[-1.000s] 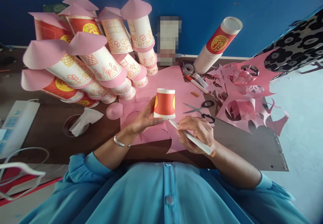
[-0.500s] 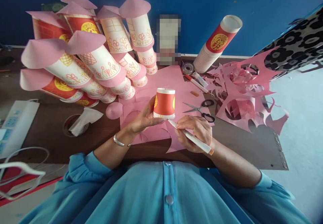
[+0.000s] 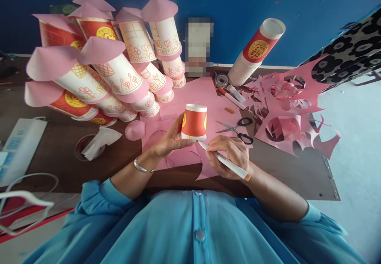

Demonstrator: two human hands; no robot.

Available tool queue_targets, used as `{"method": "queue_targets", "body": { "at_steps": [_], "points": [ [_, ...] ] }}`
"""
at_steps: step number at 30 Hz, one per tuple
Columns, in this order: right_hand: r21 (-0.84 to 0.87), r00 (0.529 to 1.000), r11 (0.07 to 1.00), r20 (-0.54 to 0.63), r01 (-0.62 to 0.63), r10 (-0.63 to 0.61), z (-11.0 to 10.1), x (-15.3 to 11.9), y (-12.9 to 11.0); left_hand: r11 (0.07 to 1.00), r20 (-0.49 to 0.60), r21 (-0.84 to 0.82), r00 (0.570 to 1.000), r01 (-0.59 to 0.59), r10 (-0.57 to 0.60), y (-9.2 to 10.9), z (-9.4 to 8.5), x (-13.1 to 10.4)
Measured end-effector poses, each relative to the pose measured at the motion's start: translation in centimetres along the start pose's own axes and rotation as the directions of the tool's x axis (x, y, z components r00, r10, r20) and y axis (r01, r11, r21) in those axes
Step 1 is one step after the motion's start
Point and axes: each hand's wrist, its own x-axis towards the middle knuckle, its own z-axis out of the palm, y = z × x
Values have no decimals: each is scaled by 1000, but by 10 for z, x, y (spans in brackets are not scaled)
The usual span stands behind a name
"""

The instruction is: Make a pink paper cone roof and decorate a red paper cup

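Note:
A red paper cup (image 3: 194, 123) with white edges and yellow prints is upside down in my left hand (image 3: 168, 141), whose fingers wrap round its left side and lower edge. My right hand (image 3: 230, 155) grips a white marker (image 3: 230, 164) with an orange end, its tip at the cup's lower rim. Pink paper sheets (image 3: 178, 158) lie beneath both hands. Just right of the cup rest black-handled scissors (image 3: 236, 129), blades apart. A small pink paper cone (image 3: 135, 130) sits left of my left hand.
Cup towers with pink cone roofs (image 3: 111, 71) crowd the back left. A tall cup stack (image 3: 250, 59) leans at the back right, by tape (image 3: 221, 80), a red marker (image 3: 230, 98) and pink scraps (image 3: 285, 125). A white power strip (image 3: 20, 149) lies far left.
My right hand and the marker's orange end have shifted slightly left. The marker tip stays at the cup's lower rim, and my left hand keeps its hold.

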Motion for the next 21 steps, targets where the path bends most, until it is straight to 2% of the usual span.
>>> {"method": "queue_targets", "body": {
  "at_steps": [21],
  "points": [
    [-79,998,997,-69,-4,-2,2,2,2,999,39,-23,999,23,-22,0,0,-1]
  ]
}}
